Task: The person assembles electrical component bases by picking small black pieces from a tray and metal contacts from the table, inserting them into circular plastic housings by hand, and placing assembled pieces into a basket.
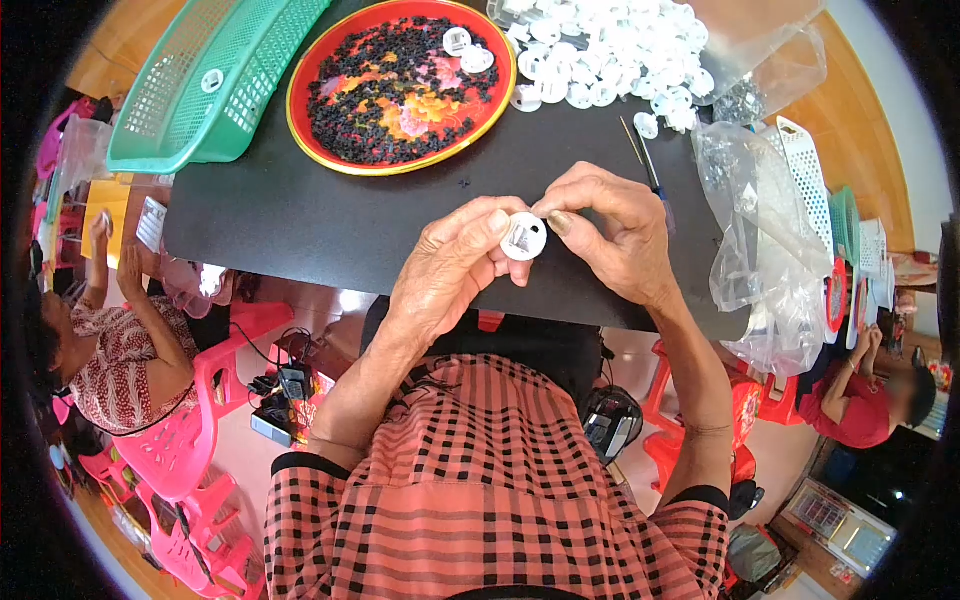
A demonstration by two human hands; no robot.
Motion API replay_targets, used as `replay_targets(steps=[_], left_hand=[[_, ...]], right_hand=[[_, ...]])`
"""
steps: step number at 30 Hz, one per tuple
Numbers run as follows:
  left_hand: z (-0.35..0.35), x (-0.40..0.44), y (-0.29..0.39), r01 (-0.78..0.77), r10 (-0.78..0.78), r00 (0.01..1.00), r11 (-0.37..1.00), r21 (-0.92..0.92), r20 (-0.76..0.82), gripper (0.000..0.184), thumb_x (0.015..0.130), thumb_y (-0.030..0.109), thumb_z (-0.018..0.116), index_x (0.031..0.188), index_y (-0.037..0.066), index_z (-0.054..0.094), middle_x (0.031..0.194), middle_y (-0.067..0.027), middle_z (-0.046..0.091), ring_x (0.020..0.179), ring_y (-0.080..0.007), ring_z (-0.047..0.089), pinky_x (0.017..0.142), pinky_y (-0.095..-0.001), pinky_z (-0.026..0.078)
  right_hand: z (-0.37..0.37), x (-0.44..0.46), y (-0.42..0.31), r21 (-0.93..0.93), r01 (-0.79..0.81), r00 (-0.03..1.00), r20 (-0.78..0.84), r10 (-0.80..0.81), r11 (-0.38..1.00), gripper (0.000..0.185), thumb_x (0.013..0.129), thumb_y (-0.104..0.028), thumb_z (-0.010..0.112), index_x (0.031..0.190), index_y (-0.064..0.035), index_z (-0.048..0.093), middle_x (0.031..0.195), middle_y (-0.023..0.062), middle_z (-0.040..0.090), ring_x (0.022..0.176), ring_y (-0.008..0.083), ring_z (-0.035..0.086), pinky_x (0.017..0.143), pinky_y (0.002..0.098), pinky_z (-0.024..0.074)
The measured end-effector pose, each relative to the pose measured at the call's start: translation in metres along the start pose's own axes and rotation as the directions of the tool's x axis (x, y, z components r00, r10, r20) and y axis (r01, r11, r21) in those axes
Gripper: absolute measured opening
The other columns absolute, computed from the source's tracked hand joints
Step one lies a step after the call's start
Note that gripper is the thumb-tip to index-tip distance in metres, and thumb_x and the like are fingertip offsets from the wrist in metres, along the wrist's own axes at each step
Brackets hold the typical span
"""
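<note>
My left hand point(462, 255) grips a small white round plastic piece point(524, 237) between thumb and fingers; a dark spot and a grey patch show on its face. At that piece's upper right edge, my right hand point(610, 225) has its thumb and index finger pinched together. Whatever those fingertips hold, if anything, is too small to make out. Beyond my hands lies a red round tray point(300, 115) with a yellow rim, strewn with tiny black parts point(350, 125). Two more white round pieces point(477, 59) rest on it.
A green plastic basket point(210, 120) stands at back left. White round pieces point(620, 50) are heaped at back right. A pen-like tool point(650, 165) lies near clear plastic bags point(750, 240). Other people sit left point(140, 350) and right point(855, 405).
</note>
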State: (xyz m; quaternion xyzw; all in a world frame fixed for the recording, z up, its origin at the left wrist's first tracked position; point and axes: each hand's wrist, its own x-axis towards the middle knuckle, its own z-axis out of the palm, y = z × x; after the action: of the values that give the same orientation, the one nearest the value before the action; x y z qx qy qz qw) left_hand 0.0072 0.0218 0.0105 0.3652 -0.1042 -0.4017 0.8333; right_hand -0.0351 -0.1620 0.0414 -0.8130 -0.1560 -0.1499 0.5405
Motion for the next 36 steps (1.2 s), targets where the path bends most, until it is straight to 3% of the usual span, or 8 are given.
replay_targets(steps=[9, 15, 22, 26, 28, 32, 36], left_hand=[[-0.003, 0.002, -0.003, -0.012, 0.012, 1.0, 0.993, -0.12, -0.003, 0.036, 0.095, 0.026, 0.051, 0.111, -0.006, 0.051, 0.088, -0.0121, 0.058, 0.07, -0.0171, 0.057, 0.067, -0.0294, 0.049], [-0.004, 0.001, -0.004, 0.033, -0.033, 0.999, 0.987, -0.16, 0.006, 0.03, 0.093, 0.022, 0.054, 0.111, -0.002, 0.053, 0.087, -0.0084, 0.06, 0.071, -0.0152, 0.058, 0.064, -0.0283, 0.051], [-0.008, 0.002, -0.009, 0.05, -0.043, 0.997, 0.993, -0.107, 0.066, 0.029, 0.094, 0.021, 0.053, 0.113, 0.0, 0.054, 0.095, -0.0077, 0.059, 0.074, -0.0141, 0.056, 0.068, -0.0271, 0.049], [-0.007, 0.002, -0.01, 0.02, -0.014, 0.996, 0.997, -0.071, 0.086, 0.029, 0.094, 0.023, 0.053, 0.11, 0.0, 0.056, 0.093, -0.0066, 0.059, 0.073, -0.0125, 0.055, 0.067, -0.0253, 0.047], [-0.001, 0.0, -0.007, 0.002, 0.0, 0.999, 0.999, -0.035, 0.054, 0.03, 0.093, 0.026, 0.055, 0.11, 0.002, 0.057, 0.083, -0.0017, 0.058, 0.065, -0.0084, 0.053, 0.061, -0.0212, 0.043], [-0.004, -0.001, -0.008, -0.021, 0.018, 0.999, 0.997, 0.07, 0.047, 0.03, 0.094, 0.025, 0.053, 0.111, 0.001, 0.056, 0.088, -0.0043, 0.059, 0.071, -0.0114, 0.057, 0.066, -0.0243, 0.048], [0.001, -0.003, -0.012, -0.058, 0.061, 0.997, 0.997, 0.053, -0.045, 0.028, 0.092, 0.021, 0.056, 0.111, 0.0, 0.056, 0.087, -0.0044, 0.061, 0.071, -0.009, 0.059, 0.065, -0.0241, 0.051]], right_hand=[[0.009, -0.001, 0.007, 0.046, -0.05, 0.996, -0.073, 0.054, 0.998, 0.01, 0.079, 0.001, 0.061, 0.088, -0.0001, 0.065, 0.077, 0.0083, 0.064, 0.067, 0.0146, 0.06, 0.061, 0.0264, 0.0464], [0.012, -0.001, 0.003, -0.066, -0.004, 0.998, -0.06, 0.0, 0.998, 0.015, 0.075, 0.002, 0.061, 0.09, -0.0013, 0.064, 0.069, 0.0054, 0.057, 0.06, 0.0133, 0.054, 0.059, 0.026, 0.0434], [0.016, -0.005, 0.001, -0.02, -0.009, 0.998, -0.057, 0.008, 1.0, 0.02, 0.07, 0.007, 0.063, 0.089, 0.0006, 0.062, 0.068, 0.0039, 0.055, 0.061, 0.0121, 0.052, 0.058, 0.0242, 0.0413], [0.016, -0.006, -0.003, -0.025, -0.015, 0.998, -0.056, 0.014, 1.0, 0.019, 0.072, 0.008, 0.062, 0.089, 0.0019, 0.062, 0.07, 0.004, 0.056, 0.062, 0.0114, 0.052, 0.058, 0.0238, 0.0409], [0.017, -0.008, 0.0, -0.004, -0.003, 0.998, -0.064, 0.003, 1.0, 0.018, 0.072, 0.009, 0.062, 0.089, 0.0022, 0.062, 0.07, 0.0038, 0.057, 0.062, 0.0111, 0.052, 0.058, 0.0238, 0.0408], [0.018, -0.008, 0.0, 0.016, -0.042, 0.995, -0.085, 0.043, 0.999, 0.016, 0.072, 0.009, 0.062, 0.088, 0.0031, 0.062, 0.071, 0.0037, 0.057, 0.063, 0.0108, 0.052, 0.059, 0.0239, 0.0414], [0.013, -0.01, 0.003, -0.035, -0.084, 0.994, -0.072, 0.081, 0.996, 0.014, 0.076, 0.002, 0.063, 0.089, -0.0001, 0.064, 0.069, 0.0046, 0.057, 0.063, 0.0119, 0.054, 0.06, 0.0244, 0.0427]])
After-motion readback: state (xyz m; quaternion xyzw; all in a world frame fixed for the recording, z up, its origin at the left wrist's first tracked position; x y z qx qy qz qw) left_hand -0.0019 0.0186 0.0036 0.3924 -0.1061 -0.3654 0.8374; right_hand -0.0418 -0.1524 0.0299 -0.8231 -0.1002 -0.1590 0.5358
